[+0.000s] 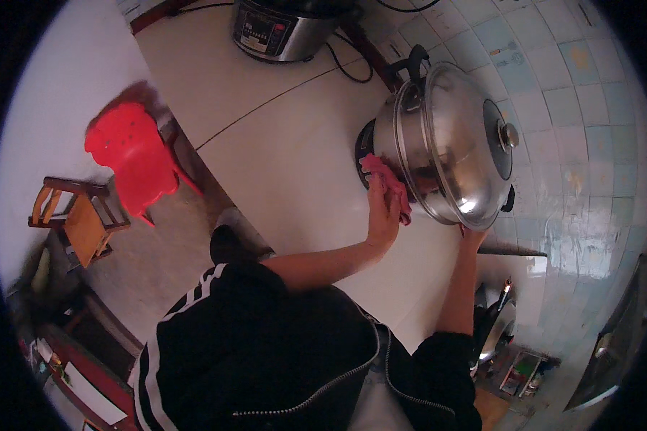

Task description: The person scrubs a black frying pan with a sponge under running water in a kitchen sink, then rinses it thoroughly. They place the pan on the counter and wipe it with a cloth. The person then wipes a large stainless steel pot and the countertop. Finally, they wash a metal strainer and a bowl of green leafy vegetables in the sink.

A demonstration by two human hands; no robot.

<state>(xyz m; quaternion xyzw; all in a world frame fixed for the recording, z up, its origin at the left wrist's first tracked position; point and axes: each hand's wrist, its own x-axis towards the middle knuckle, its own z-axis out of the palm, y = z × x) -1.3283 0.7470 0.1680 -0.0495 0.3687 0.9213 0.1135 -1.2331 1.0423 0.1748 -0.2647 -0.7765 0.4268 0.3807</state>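
Note:
My left hand (384, 213) is closed on a crumpled pink cloth (391, 186). The cloth lies against the edge of a round black cooker base (364, 145) and close to the lower wall of a large stainless steel pot (385, 126). A domed metal lid (458, 156) with a round knob (509, 134) covers the pot. Black handles (418, 62) stick out from the pot's sides. At the pot's near side is my right hand (473, 234); its fingers are mostly hidden behind the lid's rim, so its grip does not show.
An electric pressure cooker (280, 32) with a black cable stands on the pale countertop (280, 161). Tiled wall (577, 156) rises behind the pot. On the floor side are a red plastic chair (140, 161) and a small wooden chair (86, 223). A pan (498, 328) lies right of my right arm.

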